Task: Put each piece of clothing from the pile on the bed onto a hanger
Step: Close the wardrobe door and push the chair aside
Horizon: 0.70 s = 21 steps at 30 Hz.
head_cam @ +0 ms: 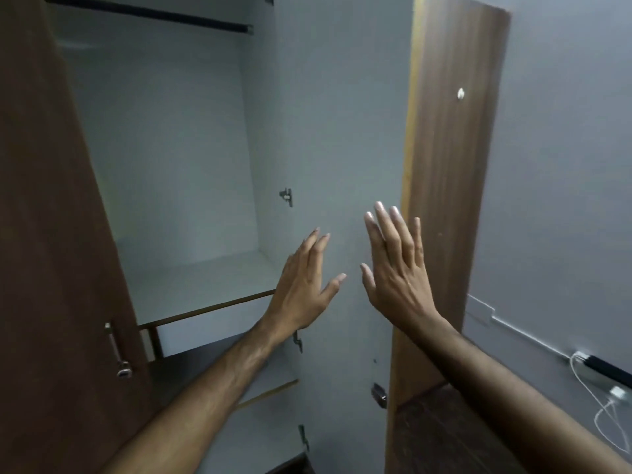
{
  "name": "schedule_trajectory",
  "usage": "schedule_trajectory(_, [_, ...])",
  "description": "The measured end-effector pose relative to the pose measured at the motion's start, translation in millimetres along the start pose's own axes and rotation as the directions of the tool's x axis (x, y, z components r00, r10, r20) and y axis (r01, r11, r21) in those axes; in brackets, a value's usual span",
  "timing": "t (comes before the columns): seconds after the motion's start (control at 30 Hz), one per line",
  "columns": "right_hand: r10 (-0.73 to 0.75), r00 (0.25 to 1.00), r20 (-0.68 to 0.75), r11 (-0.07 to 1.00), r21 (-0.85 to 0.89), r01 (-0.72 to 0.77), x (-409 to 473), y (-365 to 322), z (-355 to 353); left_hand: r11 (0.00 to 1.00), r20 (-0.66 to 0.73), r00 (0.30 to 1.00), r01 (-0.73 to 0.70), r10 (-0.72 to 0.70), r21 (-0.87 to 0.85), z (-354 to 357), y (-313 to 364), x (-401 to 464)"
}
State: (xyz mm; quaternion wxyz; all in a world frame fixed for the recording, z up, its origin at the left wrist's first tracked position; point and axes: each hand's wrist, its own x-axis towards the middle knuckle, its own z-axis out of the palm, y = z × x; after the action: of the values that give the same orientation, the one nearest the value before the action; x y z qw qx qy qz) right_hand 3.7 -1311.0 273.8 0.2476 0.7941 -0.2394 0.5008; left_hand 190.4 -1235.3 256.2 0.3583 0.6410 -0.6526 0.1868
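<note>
- Wardrobe interior fills your view, both doors swung wide; no bed, clothing pile or hanger is in sight.
- Your left hand and right hand are raised, fingers spread, holding nothing, near the right door.
- Farther back, the rail hangs bare.
- You seem to be preparing the wardrobe; next, turn toward the bed for a garment.
</note>
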Motion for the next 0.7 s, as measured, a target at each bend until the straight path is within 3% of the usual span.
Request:
schedule_trajectory(0.1, [0.255,0.967,0.012,0.952,0.171,-0.253,-14.8,29.6,-7.4,0.997,0.023,0.997,-0.08,0.08,0.001,7.1,39.6,10.1])
schedule_trajectory(0.17, [0.407,0.889,0.212,0.803,0.381,-0.458,-23.1,45.4,-0.6,0.994,0.055,0.993,-0.106,0.104,0.03,12.4,55.3,12.7])
schedule_trajectory(0.27, [0.374,0.761,0.53,0.562,0.524,-0.64,-27.8,57.2,8.7,0.999,0.08,0.995,-0.052,0.052,0.001,19.1,68.6,15.9])
schedule_trajectory(0.4, [0.358,0.701,0.617,0.395,0.58,-0.712,-32.3,58.9,14.3,1.0,0.122,0.992,0.015,-0.012,-0.021,21.9,70.3,14.7])
schedule_trajectory(0.53, [0.373,0.743,0.555,0.395,0.63,-0.669,-40.5,51.9,10.9,0.994,0.147,0.987,0.08,-0.069,-0.072,11.2,63.4,8.9])
schedule_trajectory(0.7, [0.268,0.809,0.523,0.375,0.717,-0.587,-46.7,22.4,17.5,0.987,0.178,0.977,0.133,-0.115,-0.09,-0.9,50.9,5.9])
